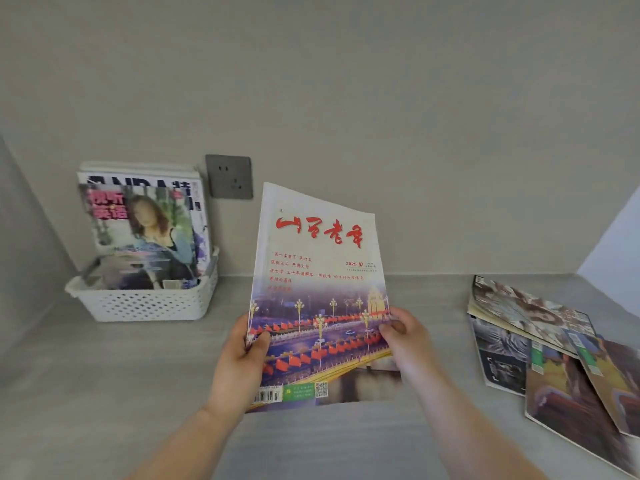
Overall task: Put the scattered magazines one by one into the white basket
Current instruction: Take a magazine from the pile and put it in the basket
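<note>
Head view, as I watched it remotely: both bare hands held one magazine (317, 271) upright above the grey countertop (104, 375), roughly at the centre of the frame and well apart from the white basket (145, 303). The cover faced me, with red brush-style characters across a pale upper half, "2025 10" printed at the right, and a street scene lined with red flags and lamp posts below; a barcode, a green label and a QR code ran along its bottom edge. My left hand (242, 362) gripped the lower left edge, thumb pressed on the cover and the other fingers hidden behind it. My right hand (405, 336) pinched the lower right edge, thumb on the front and fingers curled behind. The perforated white basket stood at the left against the back wall and already contained several magazines standing on end; the front one (142, 230) showed a woman's portrait and pink characters, and a taller one (194, 188) with bold black lettering stood behind it. A dark wall socket (229, 176) sat on the wall just right of the basket's contents. At the far right, a loose overlapping pile of magazines (554, 348) lay flat on the countertop, their covers too blurred for me to read.
</note>
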